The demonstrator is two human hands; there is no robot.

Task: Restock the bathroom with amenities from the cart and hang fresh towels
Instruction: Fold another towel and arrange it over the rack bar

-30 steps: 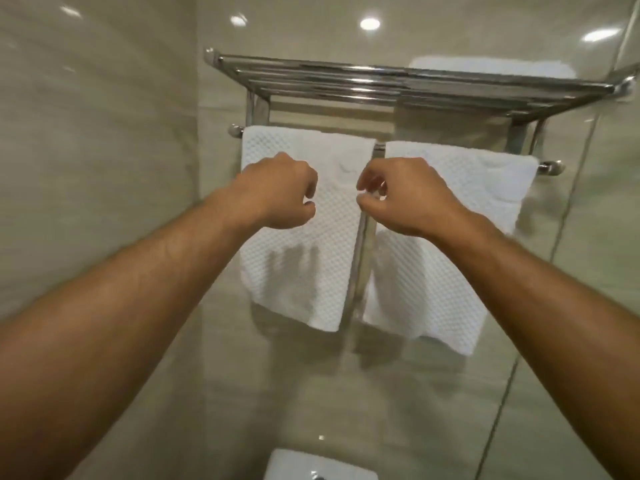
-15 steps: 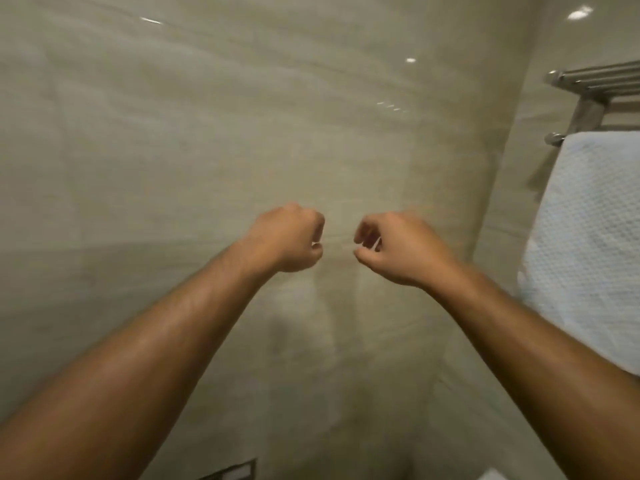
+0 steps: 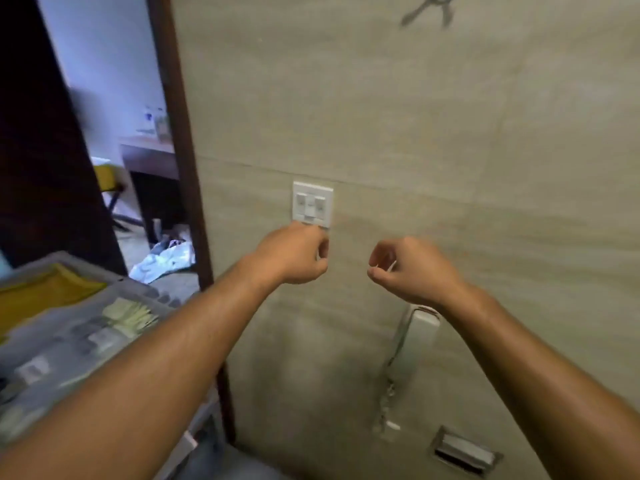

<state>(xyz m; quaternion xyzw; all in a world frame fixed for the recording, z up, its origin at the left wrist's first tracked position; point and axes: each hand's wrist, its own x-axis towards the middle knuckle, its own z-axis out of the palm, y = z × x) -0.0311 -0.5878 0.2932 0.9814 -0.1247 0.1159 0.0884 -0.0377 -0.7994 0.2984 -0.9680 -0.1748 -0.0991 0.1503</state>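
Note:
My left hand (image 3: 294,254) and my right hand (image 3: 412,268) are held out side by side in front of a beige tiled wall, both with fingers curled and holding nothing. The grey amenity cart (image 3: 69,327) sits at the lower left under my left forearm. Its top tray holds a yellow cloth (image 3: 45,292), pale sachets (image 3: 130,315) and several small packets. The towel rack and the towels are out of view.
A white switch plate (image 3: 312,204) is on the wall just above my left hand. A wall phone (image 3: 415,341) hangs below my right wrist, with a metal recess (image 3: 464,452) lower right. A dark door frame (image 3: 183,150) opens left onto a room with a desk.
The view has swung left, from the towels on the rack across the wall to the doorway and cart. Both hands keep the same curled pose in front of me.

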